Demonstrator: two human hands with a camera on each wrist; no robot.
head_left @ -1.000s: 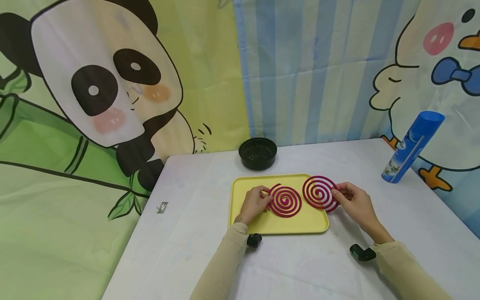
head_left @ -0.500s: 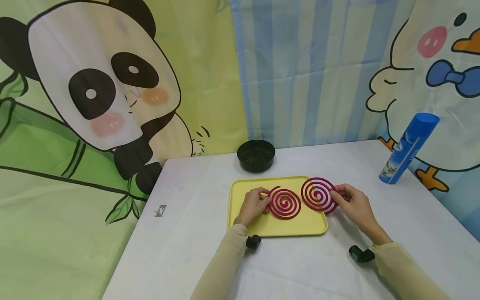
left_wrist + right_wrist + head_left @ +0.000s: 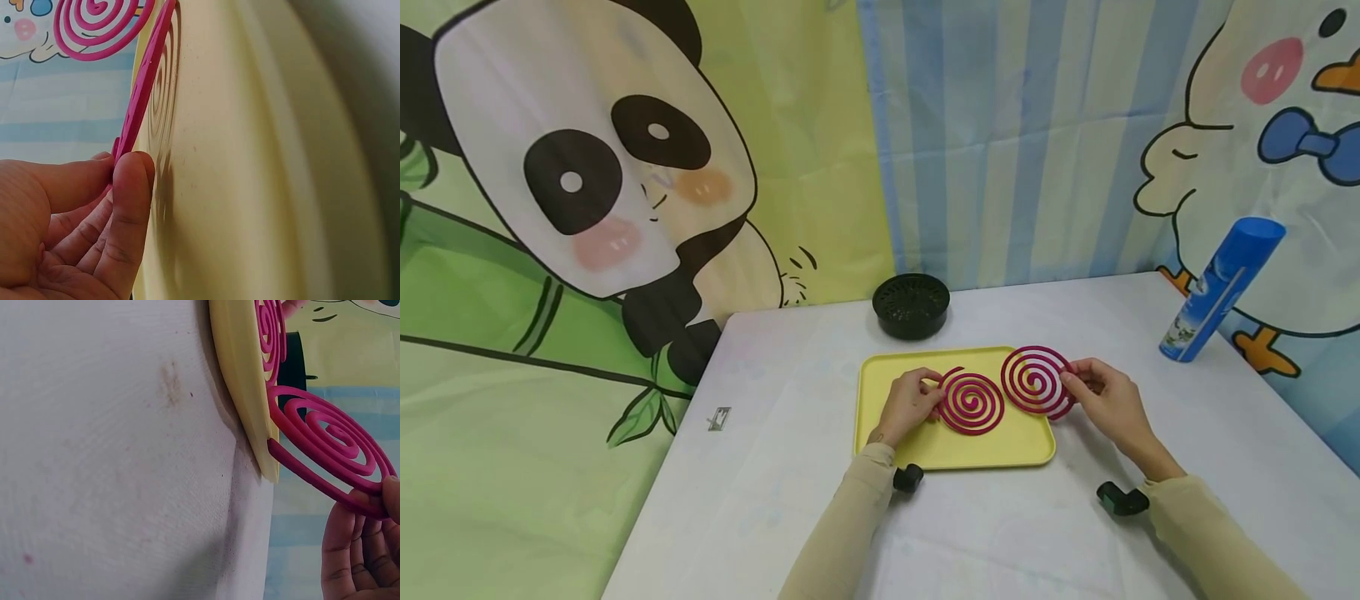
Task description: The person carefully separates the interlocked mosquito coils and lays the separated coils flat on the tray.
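Coils (image 3: 140,90) look brittle, so we'd go easy, left hand (image 3: 907,408) and right hand (image 3: 1111,405) each pinching one edge.

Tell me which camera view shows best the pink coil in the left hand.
The head view: the pink coil shows its spiral face, the left hand covering only one edge. The left wrist view shows it almost edge-on; the right wrist view, only part, cut off at the top.

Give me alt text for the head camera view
A person's left hand holds one pink coil, right hand a second coil, at a yellow tray on a white table. A black dish stands behind the tray, a blue can farther right.
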